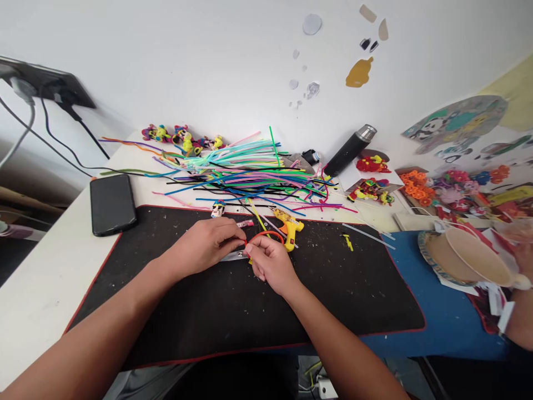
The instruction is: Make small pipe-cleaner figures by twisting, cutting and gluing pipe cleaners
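My left hand (pixel 210 244) is closed in a pinch near the middle of the black mat (pixel 250 316). Facing it, my right hand (pixel 272 261) also pinches, its fingertips close to the left ones. Between them shows a short red pipe cleaner (pixel 245 243), mostly hidden by the fingers. Under the hands lie scissors (pixel 233 256), silver blades and pivot partly visible. An orange loop (pixel 270 233) curves behind my right hand; whether it belongs to the scissors I cannot tell. Just beyond sits a yellow glue gun (pixel 293 229). A small doll head (pixel 217 209) is beyond my left hand.
Many coloured pipe cleaners (pixel 250 166) are heaped along the wall, with small figures (pixel 187 139) behind. A phone (pixel 112 204) lies left. A black flask (pixel 350 150) leans at the back. On the right are a round basket (pixel 428 255) and another person's arm (pixel 522 316).
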Demonstrator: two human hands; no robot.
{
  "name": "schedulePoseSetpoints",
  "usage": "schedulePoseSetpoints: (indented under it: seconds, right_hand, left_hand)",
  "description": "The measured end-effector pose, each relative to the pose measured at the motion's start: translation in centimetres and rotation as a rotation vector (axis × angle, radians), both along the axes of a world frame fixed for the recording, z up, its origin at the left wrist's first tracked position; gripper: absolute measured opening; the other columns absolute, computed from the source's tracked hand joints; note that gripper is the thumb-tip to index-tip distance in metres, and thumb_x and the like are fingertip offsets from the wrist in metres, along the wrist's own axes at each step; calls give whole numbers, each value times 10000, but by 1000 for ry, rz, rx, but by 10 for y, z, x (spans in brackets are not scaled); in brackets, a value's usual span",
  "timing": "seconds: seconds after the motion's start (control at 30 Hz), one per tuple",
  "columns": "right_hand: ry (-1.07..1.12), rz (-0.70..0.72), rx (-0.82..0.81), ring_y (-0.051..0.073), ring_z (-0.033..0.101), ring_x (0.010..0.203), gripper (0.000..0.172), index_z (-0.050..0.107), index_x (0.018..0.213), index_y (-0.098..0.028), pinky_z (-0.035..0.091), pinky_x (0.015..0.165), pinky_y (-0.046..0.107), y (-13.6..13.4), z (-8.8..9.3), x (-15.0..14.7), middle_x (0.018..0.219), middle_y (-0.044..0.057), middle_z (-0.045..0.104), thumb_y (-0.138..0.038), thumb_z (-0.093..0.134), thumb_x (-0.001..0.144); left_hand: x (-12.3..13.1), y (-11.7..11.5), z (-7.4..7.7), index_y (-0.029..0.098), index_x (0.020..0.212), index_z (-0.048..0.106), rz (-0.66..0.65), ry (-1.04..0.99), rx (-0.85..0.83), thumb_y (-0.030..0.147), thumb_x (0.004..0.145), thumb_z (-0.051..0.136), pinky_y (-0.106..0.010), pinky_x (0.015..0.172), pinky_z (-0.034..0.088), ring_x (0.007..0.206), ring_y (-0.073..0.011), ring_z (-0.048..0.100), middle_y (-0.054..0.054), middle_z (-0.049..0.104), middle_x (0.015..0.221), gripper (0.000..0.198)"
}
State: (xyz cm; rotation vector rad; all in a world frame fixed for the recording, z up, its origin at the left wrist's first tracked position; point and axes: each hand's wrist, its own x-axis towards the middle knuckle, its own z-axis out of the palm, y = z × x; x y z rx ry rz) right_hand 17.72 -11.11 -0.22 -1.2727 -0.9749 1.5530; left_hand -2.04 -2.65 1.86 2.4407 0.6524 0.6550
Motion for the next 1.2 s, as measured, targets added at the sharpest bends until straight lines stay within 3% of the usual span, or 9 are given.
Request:
schedulePoseSetpoints:
  seconds: [0.4,0.67,0.97,1.2]
  right_hand:
    - [4,-26,4,67,339,313,360,581,773,-227,223,360,215,0,1,-3,420,-135,397,-525,761,865]
    - [1,-59,35,62,342,310,396,572,775,-224,208,347,212,-1,-6,-6,426,-130,415,-563,750,878]
    - [3,-77,38,62,344,314,371,574,782,-222,216,342,205,-1,-6,-7,424,-127,430,-535,743,886]
    - [37,-67,32,59,344,308,349,586,765,-218,217,345,203,-3,-6,-6,417,-130,421,-500,761,875]
  left_hand:
    - [7,-9,-2,203,839,672,143,-18,-139,268,967,604,-239,610,425,640,-129,600,13,676,739,159]
    - [13,-13,-2,202,814,695,244,-30,-291,340,923,627,-257,607,458,635,-143,618,11,692,716,188]
    - [19,-16,-3,200,784,695,323,-59,-305,321,883,624,-240,581,445,621,-138,619,13,714,708,172]
    - [14,-9,0,204,848,764,207,-74,-398,382,924,657,-233,621,486,654,-143,649,5,747,757,222]
